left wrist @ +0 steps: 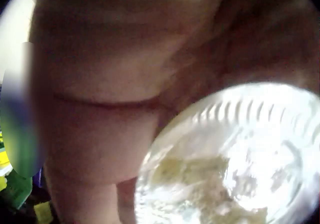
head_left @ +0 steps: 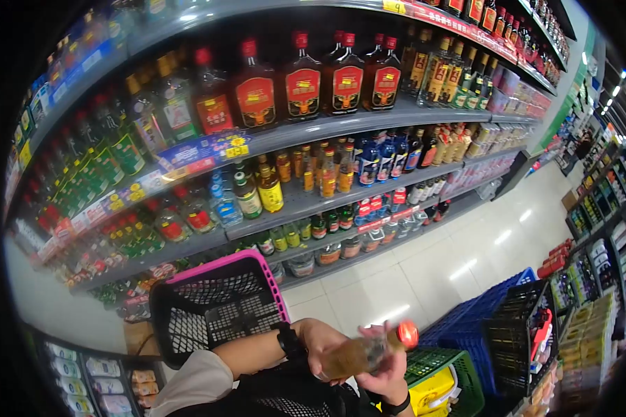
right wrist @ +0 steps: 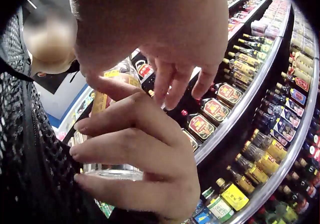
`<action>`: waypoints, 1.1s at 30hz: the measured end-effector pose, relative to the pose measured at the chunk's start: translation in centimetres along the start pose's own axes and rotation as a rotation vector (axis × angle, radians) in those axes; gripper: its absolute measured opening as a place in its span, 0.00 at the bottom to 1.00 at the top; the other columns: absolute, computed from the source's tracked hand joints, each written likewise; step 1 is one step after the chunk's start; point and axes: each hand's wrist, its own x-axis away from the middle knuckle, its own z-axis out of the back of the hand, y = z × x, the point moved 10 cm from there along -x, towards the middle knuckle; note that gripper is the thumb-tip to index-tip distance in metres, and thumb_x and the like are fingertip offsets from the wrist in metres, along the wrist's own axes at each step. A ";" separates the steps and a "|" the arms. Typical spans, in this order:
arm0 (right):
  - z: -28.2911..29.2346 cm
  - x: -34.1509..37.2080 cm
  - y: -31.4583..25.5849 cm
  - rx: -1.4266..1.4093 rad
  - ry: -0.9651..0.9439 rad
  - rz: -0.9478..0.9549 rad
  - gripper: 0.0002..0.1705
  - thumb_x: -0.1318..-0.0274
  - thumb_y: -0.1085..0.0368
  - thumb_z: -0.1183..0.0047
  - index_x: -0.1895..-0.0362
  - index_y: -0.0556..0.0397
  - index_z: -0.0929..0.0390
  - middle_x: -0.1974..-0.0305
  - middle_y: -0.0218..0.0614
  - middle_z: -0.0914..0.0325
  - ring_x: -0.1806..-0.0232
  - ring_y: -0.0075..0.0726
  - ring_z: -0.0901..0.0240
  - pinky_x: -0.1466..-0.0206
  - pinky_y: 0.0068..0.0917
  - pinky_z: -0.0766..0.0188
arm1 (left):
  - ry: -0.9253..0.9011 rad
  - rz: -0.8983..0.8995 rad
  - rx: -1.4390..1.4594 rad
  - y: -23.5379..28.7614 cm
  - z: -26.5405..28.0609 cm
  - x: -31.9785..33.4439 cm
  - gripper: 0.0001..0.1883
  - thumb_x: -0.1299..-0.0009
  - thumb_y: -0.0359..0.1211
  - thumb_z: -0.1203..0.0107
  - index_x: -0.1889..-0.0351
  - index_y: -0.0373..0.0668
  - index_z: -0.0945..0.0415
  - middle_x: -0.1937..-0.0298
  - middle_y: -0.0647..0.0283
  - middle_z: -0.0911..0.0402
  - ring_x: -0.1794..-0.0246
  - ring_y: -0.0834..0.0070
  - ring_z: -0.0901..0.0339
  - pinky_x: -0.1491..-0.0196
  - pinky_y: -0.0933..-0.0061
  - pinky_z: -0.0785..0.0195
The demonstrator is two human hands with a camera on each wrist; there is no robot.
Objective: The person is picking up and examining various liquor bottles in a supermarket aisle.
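Note:
A bottle with a red cap (head_left: 408, 335) and amber-looking contents (head_left: 351, 356) lies tilted across both hands in the head view, slightly blurred. My left hand (head_left: 320, 344) grips its lower body; in the right wrist view the left hand's fingers (right wrist: 130, 151) wrap round the glass. The bottle's clear ridged base (left wrist: 220, 169) fills the lower right of the left wrist view. My right hand (head_left: 386, 375) is at the neck end, under and beside the bottle. Its fingers (right wrist: 170, 86) extend loosely and spread apart. Part of the bottle's label is hidden behind the left fingers.
Shelves (head_left: 292, 132) packed with liquor bottles curve across the front. A black basket with a pink rim (head_left: 268, 278) stands at the left, near my left forearm. At the right are a green crate (head_left: 469, 382) holding a yellow bag (head_left: 431, 393), and stacked blue crates (head_left: 459, 330).

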 end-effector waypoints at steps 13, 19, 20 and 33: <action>2.7 -4.8 7.8 0.143 0.079 -0.151 0.37 0.69 0.52 0.21 0.56 0.58 0.24 0.64 0.43 0.23 0.64 0.47 0.22 0.61 0.36 0.25 | 0.716 -0.115 -0.312 4.2 11.8 4.9 0.36 0.42 0.29 0.28 0.36 0.38 0.35 0.41 0.60 0.27 0.39 0.72 0.30 0.37 0.68 0.34; 3.0 -9.8 11.9 0.276 0.115 -0.186 0.39 0.66 0.55 0.20 0.52 0.60 0.26 0.58 0.46 0.25 0.59 0.47 0.24 0.56 0.36 0.27 | 1.141 -0.133 -1.079 9.1 15.8 7.7 0.36 0.42 0.37 0.29 0.38 0.38 0.33 0.43 0.55 0.26 0.41 0.59 0.28 0.38 0.63 0.35; 2.9 -10.9 12.9 0.276 0.107 -0.180 0.39 0.66 0.55 0.20 0.52 0.60 0.26 0.58 0.46 0.25 0.59 0.47 0.24 0.56 0.36 0.27 | 1.241 -0.080 -1.248 9.3 17.4 8.4 0.35 0.42 0.39 0.30 0.38 0.39 0.33 0.42 0.54 0.26 0.41 0.57 0.28 0.38 0.62 0.35; 1.9 -23.9 26.1 0.189 -0.223 -0.230 0.34 0.51 0.62 0.30 0.43 0.62 0.31 0.54 0.49 0.25 0.51 0.49 0.25 0.47 0.37 0.27 | 2.133 -0.327 -1.307 15.9 29.3 26.6 0.32 0.44 0.30 0.28 0.42 0.43 0.31 0.45 0.56 0.27 0.44 0.59 0.27 0.41 0.62 0.32</action>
